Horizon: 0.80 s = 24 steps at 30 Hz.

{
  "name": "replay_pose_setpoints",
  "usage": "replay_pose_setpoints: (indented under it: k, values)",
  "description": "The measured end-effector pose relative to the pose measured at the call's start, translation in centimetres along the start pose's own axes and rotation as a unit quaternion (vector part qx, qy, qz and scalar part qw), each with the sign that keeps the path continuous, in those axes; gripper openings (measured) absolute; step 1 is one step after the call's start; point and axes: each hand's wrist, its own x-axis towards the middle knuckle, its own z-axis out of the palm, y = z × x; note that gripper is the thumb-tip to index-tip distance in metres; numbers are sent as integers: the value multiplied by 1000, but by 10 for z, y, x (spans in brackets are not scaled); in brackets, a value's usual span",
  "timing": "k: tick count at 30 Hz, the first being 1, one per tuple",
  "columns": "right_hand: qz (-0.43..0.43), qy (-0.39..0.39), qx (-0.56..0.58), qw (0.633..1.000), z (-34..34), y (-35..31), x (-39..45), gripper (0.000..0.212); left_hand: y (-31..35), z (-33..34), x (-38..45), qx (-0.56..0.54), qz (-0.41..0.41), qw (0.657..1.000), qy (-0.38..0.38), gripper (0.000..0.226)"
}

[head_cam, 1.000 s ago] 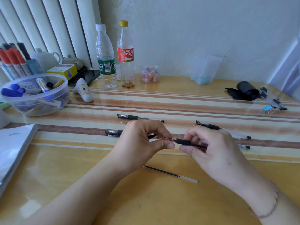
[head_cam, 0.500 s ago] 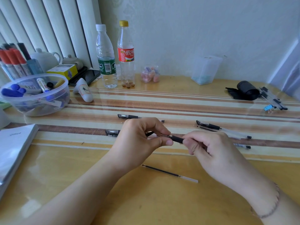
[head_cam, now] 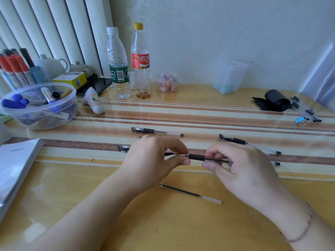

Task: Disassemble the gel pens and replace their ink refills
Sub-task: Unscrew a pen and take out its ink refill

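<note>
I hold a gel pen (head_cam: 196,157) with a black rubber grip level above the desk, between both hands. My left hand (head_cam: 154,160) pinches its tip end between thumb and forefinger, with a small dark piece (head_cam: 168,154) showing inside the fingers. My right hand (head_cam: 241,169) grips the clear barrel behind the grip. A loose ink refill (head_cam: 189,193) lies on the desk just below my hands. Capped gel pens lie beyond: one (head_cam: 156,131) at centre, one (head_cam: 249,143) to the right, another (head_cam: 124,148) partly hidden behind my left hand.
A clear bowl of markers (head_cam: 39,105) stands at the left, a white notebook (head_cam: 16,165) near the left edge. Two plastic bottles (head_cam: 118,64) and a small jar (head_cam: 167,82) line the back. A black roll (head_cam: 275,103) and more pens (head_cam: 304,110) lie at far right.
My right hand first slid left along the barrel toward my left hand, then drew back right, so the black grip shows between the hands again. The pen stays level.
</note>
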Motion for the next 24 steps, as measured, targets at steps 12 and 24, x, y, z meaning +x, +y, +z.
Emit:
replay_pose_setpoints:
  k: [12, 24]
  values:
    - [-11, 8, -29, 1000, 4, 1, -3, 22, -1, 5, -1, 118, 115, 986, 24, 23]
    - [58, 62, 55, 995, -3, 15, 6, 6, -10, -7, 2, -32, -39, 997, -51, 33]
